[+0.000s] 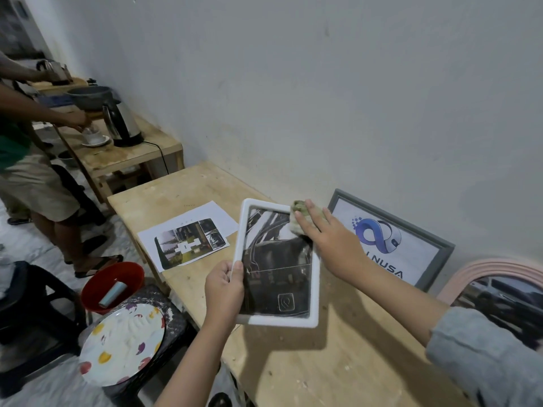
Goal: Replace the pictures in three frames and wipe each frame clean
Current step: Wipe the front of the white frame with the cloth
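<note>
Left hand (224, 284) gripping white picture frame (314, 292) edge, right hand (324, 235) flat-fingered on green cloth (299, 208) against its glass.

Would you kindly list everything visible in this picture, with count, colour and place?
white frame: 1, white, held above the table
cloth: 1, greenish, at the white frame's top right corner
grey frame: 1, grey, leaning on the wall
pink frame: 1, pink, arched, at the right edge
printed sheet: 1, white, flat on the table
table: 1, light wood, along the wall
kettle: 1, steel and black, on the far table
red basin: 1, red, on the floor
plate: 1, white with coloured spots, on a dark stool
another person: 1, at the far left
left hand: 1, grips the white frame's left edge
right hand: 1, presses the cloth
</note>
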